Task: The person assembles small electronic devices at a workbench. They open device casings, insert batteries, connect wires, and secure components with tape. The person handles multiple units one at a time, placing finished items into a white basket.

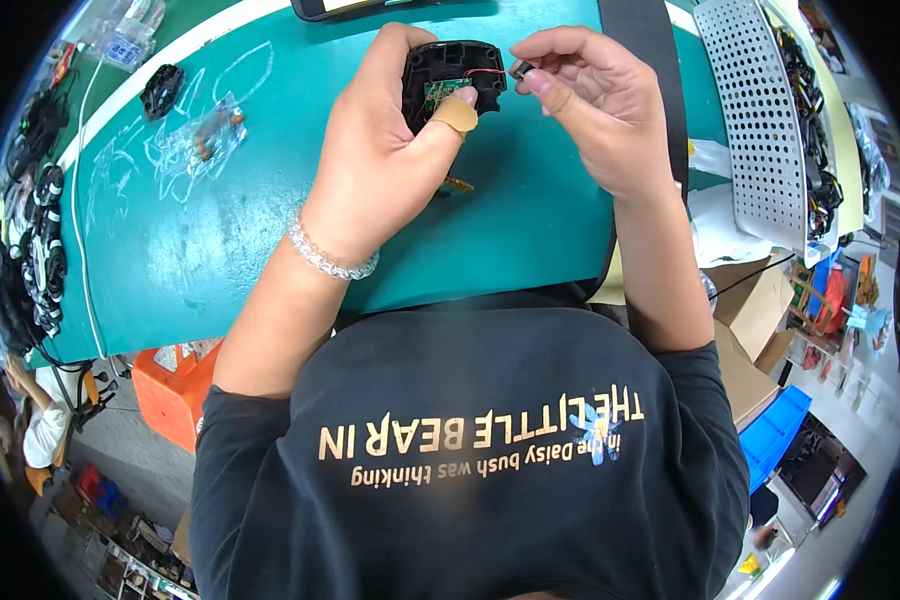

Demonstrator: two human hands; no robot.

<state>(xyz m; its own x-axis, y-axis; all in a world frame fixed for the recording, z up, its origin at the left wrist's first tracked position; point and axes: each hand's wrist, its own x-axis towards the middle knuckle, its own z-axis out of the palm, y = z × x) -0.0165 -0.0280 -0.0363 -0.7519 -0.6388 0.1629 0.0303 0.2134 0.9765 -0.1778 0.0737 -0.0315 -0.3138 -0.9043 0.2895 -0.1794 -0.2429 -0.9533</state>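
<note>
The left hand (pixel 380 150) gripped a rounded black plastic housing (pixel 457 75), open side up, above the teal work mat (pixel 220 250). Its fingers curled around the far edge of the shell and its thumb, wrapped in a tan plaster, pressed down on the near rim, so the hand was closed firmly around the piece. Inside the shell sat a small green circuit board (pixel 448 88), and a thin red wire (pixel 482 72) ran from it toward the right.

The right hand (pixel 595 105) hovered just beside the housing, thumb and forefinger pinched together on a small dark component (pixel 521 69) at the end of that wire. What the part was could not be made out; it looked like a tiny motor or speaker. The other fingers of that hand were loosely curled.

A clear beaded bracelet (pixel 330 255) circled the left wrist. Under the hands, on the mat, lay a small orange-brown scrap (pixel 459 184). Farther to the left were a crumpled clear plastic bag holding small parts (pixel 202 142) and another black plastic shell (pixel 162 90), both well apart from the hands. A heap of black cables (pixel 30 250) lay along the left edge of the bench, and a white perforated metal panel (pixel 755 120) stood at the right. An orange plastic stool (pixel 170 390) showed below the mat's near edge.
</note>
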